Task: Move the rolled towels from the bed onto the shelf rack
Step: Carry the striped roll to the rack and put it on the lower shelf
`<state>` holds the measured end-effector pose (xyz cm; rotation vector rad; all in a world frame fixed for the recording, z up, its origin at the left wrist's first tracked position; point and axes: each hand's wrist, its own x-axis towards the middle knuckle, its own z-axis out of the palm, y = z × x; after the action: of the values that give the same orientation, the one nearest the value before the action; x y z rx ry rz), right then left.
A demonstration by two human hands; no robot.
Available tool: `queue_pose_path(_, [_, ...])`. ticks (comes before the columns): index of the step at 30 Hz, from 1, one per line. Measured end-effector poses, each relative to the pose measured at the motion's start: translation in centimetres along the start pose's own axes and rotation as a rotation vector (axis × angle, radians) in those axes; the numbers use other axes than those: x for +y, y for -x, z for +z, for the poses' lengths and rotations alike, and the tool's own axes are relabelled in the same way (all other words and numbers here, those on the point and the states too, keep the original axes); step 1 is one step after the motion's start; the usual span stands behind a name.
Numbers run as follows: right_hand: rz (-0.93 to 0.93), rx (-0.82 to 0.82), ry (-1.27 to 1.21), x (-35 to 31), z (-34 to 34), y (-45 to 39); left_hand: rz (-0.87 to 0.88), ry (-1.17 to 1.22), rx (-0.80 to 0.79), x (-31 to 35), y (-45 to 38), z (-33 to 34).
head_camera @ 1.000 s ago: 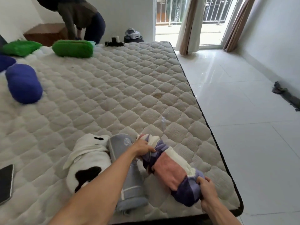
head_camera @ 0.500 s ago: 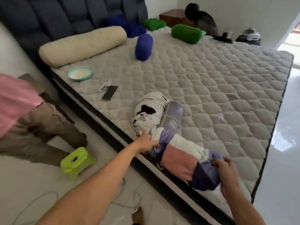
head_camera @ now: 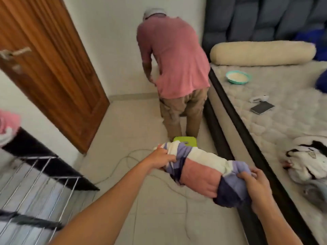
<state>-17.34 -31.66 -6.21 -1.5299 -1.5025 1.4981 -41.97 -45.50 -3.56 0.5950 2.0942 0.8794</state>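
Left-hand fingers (head_camera: 168,157) are bunched tight into the far end of the rolled towel with pink, cream and purple blocks (head_camera: 205,174), and the right-hand fingers (head_camera: 247,175) are curled over and clamped on the dark purple end nearest the camera. So both the left hand (head_camera: 161,159) and the right hand (head_camera: 257,187) have a proper grip, one at each end, and the roll hangs between them in mid-air over the pale tiled floor (head_camera: 134,124), centre-right of the frame, clear of the quilted grey mattress bed (head_camera: 292,112) on the right.

The wire shelf rack with black side rails (head_camera: 40,175) sits lower left, well apart from the towel, so I'd say this is mid-carry with the placing not yet done.

What worries me: there's a thin cable looping across the floor (head_camera: 123,161) right under the towel, an easy thing to catch a foot on. Also the person in the pink shirt bent over (head_camera: 175,59) and the lime green plastic stool (head_camera: 184,140) are just beyond the roll, so swinging it wide could bump them. And pinching only the ends could let the middle sag or unroll.

Another rolled towel, white with black patches (head_camera: 306,161), lies on the bed at the right edge.
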Motion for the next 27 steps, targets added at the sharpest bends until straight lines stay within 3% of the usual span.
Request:
queue_pose_path(9, [-0.068, -0.462, 0.105, -2.2, 20.9, 6.6, -0.26, 0.334, 0.306, -13.7, 6.9, -17.3])
queue_pose_path(18, [-0.031, -0.9, 0.236, -2.7, 38.3, 10.1, -0.57, 0.842, 0.72, -24.2, 9.4, -26.2])
queue_pose_path(23, [0.036, -1.068, 0.34, -2.3, 45.1, 11.2, -0.541, 0.873, 1.036, -27.1, 6.7, -29.6])
queue_pose_path(27, [0.038, -1.136, 0.39, -3.4, 49.4, 12.1, -0.576, 0.867, 1.162, -28.9, 4.8, -32.6])
